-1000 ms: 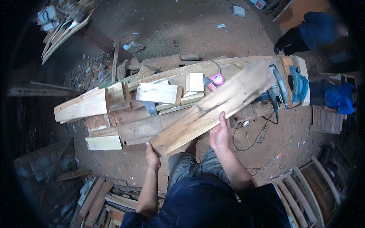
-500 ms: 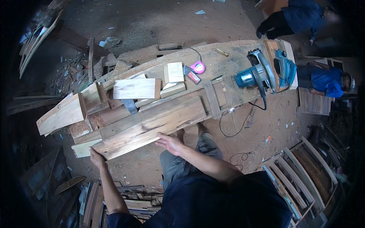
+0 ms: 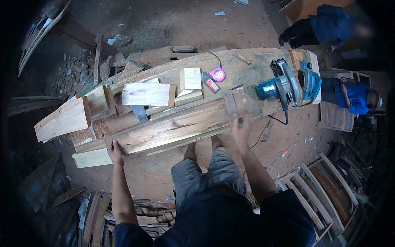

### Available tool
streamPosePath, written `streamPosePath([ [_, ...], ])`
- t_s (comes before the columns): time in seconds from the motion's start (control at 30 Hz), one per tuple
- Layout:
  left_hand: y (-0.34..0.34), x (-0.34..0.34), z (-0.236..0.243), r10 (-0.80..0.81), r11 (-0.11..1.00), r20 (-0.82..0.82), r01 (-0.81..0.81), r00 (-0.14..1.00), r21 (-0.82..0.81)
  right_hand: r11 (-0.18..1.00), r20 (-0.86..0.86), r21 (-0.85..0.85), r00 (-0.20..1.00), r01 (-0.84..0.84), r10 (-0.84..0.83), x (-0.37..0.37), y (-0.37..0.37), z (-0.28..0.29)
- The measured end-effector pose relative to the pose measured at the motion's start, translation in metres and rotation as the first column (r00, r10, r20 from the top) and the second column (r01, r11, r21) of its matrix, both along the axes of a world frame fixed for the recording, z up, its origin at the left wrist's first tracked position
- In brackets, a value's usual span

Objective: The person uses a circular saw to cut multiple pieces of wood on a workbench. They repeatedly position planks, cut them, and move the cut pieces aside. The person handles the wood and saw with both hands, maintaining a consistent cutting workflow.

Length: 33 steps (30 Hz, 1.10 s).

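Observation:
A long wooden plank (image 3: 177, 126) with dark grain streaks lies along the near side of the workbench (image 3: 255, 61). At its left end my left hand (image 3: 115, 154) grips the edge, thumb on top and fingers mostly hidden underneath. My right hand (image 3: 241, 126), blurred by motion, is at the near end of a short flat wooden strip (image 3: 230, 108) that crosses the bench by the plank's right end. I cannot tell whether it touches the strip. A paler board (image 3: 92, 158) sticks out below the plank, left of my left hand.
A blue circular saw (image 3: 271, 87) and a blue electric planer (image 3: 308, 82) stand at the bench's right. Behind the plank are a pink tape measure (image 3: 217, 74) and several wood offcuts (image 3: 148, 94). Cables (image 3: 263, 142) trail over the floor. Two people (image 3: 329, 26) are at the far right.
The plank has shifted away from me and right, onto the bench beside the strip. My right hand has moved from the plank's near edge to the strip; my left hand stays on the left end.

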<state>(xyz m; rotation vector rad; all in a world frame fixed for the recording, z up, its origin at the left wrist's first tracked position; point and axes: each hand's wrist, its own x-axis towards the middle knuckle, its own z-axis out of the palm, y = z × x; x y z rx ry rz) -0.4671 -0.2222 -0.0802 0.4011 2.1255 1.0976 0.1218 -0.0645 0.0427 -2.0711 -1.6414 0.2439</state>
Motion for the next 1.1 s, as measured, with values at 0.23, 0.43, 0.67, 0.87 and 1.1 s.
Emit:
streamPosePath([
  [0.23, 0.036, 0.089, 0.001, -0.108, 0.994, 0.131, 0.107, 0.985, 0.015, 0.988, -0.526, -0.156, 0.846, 0.0, -0.083, 0.104, 0.051, -0.053],
  [0.43, 0.062, 0.169, 0.011, -0.088, 0.995, 0.133, 0.082, 0.987, 0.048, 0.985, -0.196, -0.149, 0.974, 0.083, -0.112, 0.184, 0.075, -0.064],
  [0.67, 0.047, 0.193, 0.028, 0.069, 0.998, -0.189, -0.065, 0.98, 0.027, 0.979, -0.139, -0.019, 0.971, -0.201, 0.196, 0.112, 0.075, -0.012],
  [0.87, -0.016, 0.241, 0.006, 0.423, 0.874, -0.11, -0.438, 0.899, -0.212, 0.882, -0.249, -0.363, 0.944, -0.3, 0.218, 0.034, 0.066, -0.002],
  [1.1, 0.004, 0.262, 0.022, 0.539, 0.842, 0.199, -0.522, 0.819, -0.135, 0.892, -0.086, -0.344, 0.956, -0.294, 0.282, 0.024, 0.058, -0.013],
])
